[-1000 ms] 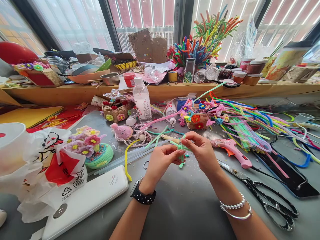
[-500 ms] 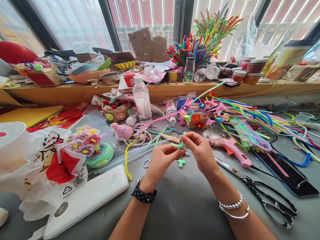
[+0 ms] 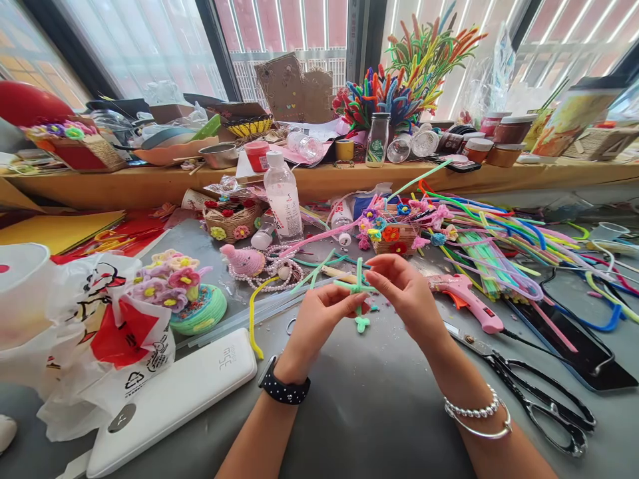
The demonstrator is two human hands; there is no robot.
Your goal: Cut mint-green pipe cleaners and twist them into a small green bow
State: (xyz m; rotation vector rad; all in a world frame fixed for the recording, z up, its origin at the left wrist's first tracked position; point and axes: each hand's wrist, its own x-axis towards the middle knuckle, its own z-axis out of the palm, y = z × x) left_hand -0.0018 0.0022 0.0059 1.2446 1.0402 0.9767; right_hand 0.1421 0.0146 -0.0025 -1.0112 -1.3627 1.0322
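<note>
Both my hands meet over the middle of the grey table (image 3: 359, 399), pinching a small twisted piece of mint-green pipe cleaner (image 3: 358, 287). My left hand (image 3: 319, 319), with a black dotted watch on the wrist, grips it from the left with closed fingers. My right hand (image 3: 407, 293), with bead and metal bracelets on the wrist, pinches it from the right. The green stem sticks up between my fingertips, and its lower end hangs just above the table.
Pink glue gun (image 3: 464, 296) and black scissors (image 3: 529, 392) lie right of my hands. A heap of coloured pipe cleaners (image 3: 499, 233), small flower baskets (image 3: 394, 236), a clear bottle (image 3: 283, 197), a white power bank (image 3: 174, 392) and a plastic bag (image 3: 100, 332) surround them.
My hands have lifted slightly and turned the green piece; its stem now points up between my fingertips. Nothing else on the table has moved.
</note>
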